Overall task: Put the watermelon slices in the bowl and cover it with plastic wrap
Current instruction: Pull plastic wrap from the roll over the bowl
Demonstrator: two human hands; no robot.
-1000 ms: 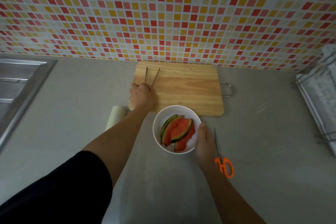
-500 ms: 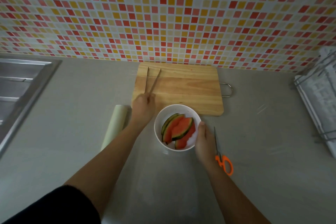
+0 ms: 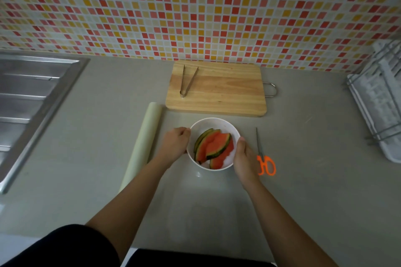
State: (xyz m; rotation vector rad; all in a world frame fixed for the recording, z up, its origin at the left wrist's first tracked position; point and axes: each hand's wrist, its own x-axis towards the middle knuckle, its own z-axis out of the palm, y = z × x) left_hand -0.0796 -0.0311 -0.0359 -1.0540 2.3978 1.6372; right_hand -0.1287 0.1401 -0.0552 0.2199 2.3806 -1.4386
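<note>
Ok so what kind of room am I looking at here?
Most likely a home kitchen: a steel sink at the left, a mosaic-tiled backsplash behind, and a wooden cutting board on the grey counter.

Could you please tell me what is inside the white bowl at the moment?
Several watermelon slices lie overlapped in the white bowl, red flesh and green rind showing. They cover most of the bowl's floor, so anything beneath them cannot be seen.

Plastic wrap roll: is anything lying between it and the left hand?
Nothing visible. The left hand holds the bowl at its left side, and only bare counter separates it from the plastic wrap roll.
</note>
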